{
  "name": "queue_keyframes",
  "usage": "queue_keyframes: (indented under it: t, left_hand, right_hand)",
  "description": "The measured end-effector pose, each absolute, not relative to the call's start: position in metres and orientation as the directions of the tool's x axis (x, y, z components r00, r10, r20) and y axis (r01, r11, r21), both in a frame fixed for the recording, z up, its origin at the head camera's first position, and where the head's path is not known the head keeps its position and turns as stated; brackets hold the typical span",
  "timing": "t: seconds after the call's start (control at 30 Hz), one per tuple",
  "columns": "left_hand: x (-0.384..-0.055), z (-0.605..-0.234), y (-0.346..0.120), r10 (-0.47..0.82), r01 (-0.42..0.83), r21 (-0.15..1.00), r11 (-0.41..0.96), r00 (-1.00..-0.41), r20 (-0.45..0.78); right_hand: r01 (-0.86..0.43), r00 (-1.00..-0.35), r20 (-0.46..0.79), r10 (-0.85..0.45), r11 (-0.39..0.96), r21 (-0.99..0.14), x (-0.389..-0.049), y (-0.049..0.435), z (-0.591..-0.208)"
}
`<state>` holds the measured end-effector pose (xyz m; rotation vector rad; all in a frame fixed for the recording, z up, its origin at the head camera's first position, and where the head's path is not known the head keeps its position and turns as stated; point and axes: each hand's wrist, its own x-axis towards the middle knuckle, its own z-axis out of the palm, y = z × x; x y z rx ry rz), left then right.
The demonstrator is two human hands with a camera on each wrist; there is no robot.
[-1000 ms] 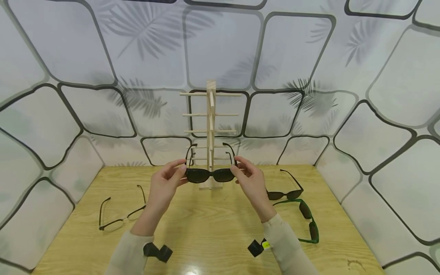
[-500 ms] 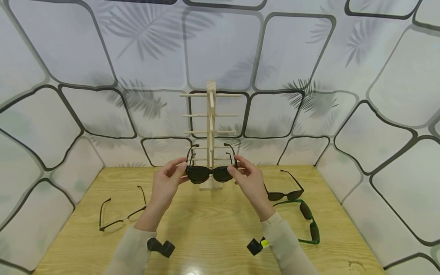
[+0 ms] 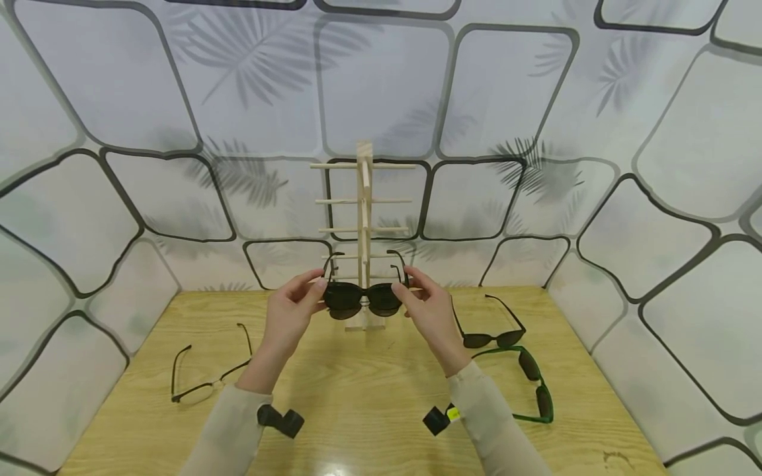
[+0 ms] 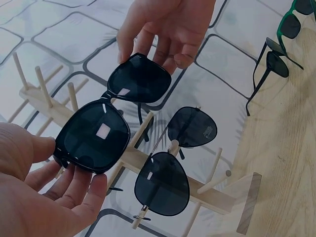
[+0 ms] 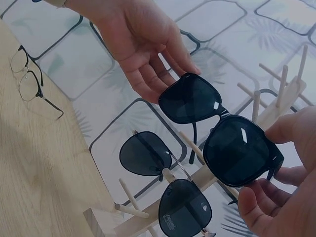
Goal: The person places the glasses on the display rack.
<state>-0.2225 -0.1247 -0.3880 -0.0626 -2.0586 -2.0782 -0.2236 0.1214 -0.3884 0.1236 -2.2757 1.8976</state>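
Both hands hold black sunglasses (image 4: 96, 133) by the two ends of the frame, lenses facing me. My left hand (image 3: 290, 312) pinches one hinge end between thumb and fingers; my right hand (image 3: 426, 312) pinches the other. Behind them stands a wooden eyewear rack (image 3: 364, 211) with side pegs. On its low pegs rest thin-rimmed dark sunglasses (image 4: 163, 183), just below the held pair in both wrist views. Head-on, the held pair partly covers those lenses. Whether the held pair's temples touch a peg, I cannot tell.
Half-rim eyeglasses (image 3: 210, 383) lie open on the wooden table (image 3: 357, 410) at left. To the right lie dark sunglasses (image 3: 494, 339) and green-framed sunglasses (image 3: 543, 391), close together. Patterned panels (image 3: 381, 86) enclose the back and sides.
Both hands have raised the black sunglasses slightly, so more of the lower pair's lenses shows beneath them. The other eyewear on the table has stayed put.
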Motion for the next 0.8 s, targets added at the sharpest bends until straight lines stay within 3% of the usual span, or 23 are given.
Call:
queue_keyframes:
  t: [0.8]
  left_hand:
    - [-0.236, -0.387, -0.124, -0.107, 0.153, 0.988, 0.017, -0.982, 0.154]
  right_hand:
    - [-0.178, -0.977, 0.193, 0.088, 0.157, -0.972, -0.24, 0.117, -0.395]
